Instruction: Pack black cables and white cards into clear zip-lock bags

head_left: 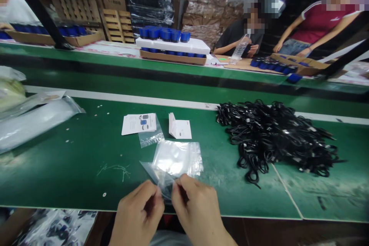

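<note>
Fingers (pixel 150 189) of left hand (pixel 138 209) and right hand (pixel 201 204) pinch a clear bag (pixel 165 184).

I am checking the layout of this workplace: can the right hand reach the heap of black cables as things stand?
Probably yes: bare green table lies between the right hand and the black cables, though that hand would likely first release the clear bag.

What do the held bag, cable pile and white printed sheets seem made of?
Held bag: probably thin plastic film, clear and glossy; it shines and shows through.
Cable pile: likely rubber or plastic jackets, black with some sheen; the bent loops catch light.
White printed sheets: paper or thin card by the look, fairly matte; flat faces carry print.
</note>
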A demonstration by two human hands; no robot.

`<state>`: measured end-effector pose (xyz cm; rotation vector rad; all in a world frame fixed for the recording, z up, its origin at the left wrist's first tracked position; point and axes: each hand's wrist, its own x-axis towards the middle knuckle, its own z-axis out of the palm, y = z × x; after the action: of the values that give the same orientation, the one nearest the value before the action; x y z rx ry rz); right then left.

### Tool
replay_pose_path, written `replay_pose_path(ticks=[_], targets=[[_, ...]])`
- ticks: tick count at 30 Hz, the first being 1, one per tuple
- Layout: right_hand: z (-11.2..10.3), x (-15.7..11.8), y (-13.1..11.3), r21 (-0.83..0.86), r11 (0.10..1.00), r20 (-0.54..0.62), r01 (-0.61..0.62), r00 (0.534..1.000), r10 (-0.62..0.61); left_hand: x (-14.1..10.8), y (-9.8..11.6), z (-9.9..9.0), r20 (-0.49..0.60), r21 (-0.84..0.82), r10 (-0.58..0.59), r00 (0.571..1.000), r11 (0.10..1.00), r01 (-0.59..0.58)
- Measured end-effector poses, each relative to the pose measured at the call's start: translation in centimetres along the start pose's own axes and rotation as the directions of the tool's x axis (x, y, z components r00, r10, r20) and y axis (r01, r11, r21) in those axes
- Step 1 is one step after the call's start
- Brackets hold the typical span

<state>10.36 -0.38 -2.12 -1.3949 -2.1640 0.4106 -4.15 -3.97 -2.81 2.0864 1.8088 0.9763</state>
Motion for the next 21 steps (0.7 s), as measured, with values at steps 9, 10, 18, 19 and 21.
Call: replay_pose_path(ticks=[9,10,18,19,21], targets=[[-3.3,3.6,0.4,0.295,0.946,0.196,-0.133,0.978,0.076,0.8,-1.3,-0.3,0.031,-0.075,-0.178,0.984,0.981,0.18],[-3.7,5.1,0.8,0.349,0.92,0.172,-0.178,0.977,0.124,0.8,-1.4,-0.1,0.041,-0.096,-0.204,0.978,0.974,0.208],[-0.7,16.3,5.0,0.482,0.705,0.4,-0.519,0.847,0.35,1.0,-1.4,0.3,0.002,-0.103,-0.211,0.978,0.972,0.21],[-0.3,16.6,5.1,0.474,0.691,0.426,-0.545,0.829,0.362,1.0,-1.5,0.2,0.001,-0.103,-0.206,0.978,0.973,0.205],[0.0,16.7,5.3,0.468,0.666,0.47,-0.581,0.802,0.37,1.0,-1.6,0.2,0.009,-0.106,-0.195,0.981,0.975,0.195]])
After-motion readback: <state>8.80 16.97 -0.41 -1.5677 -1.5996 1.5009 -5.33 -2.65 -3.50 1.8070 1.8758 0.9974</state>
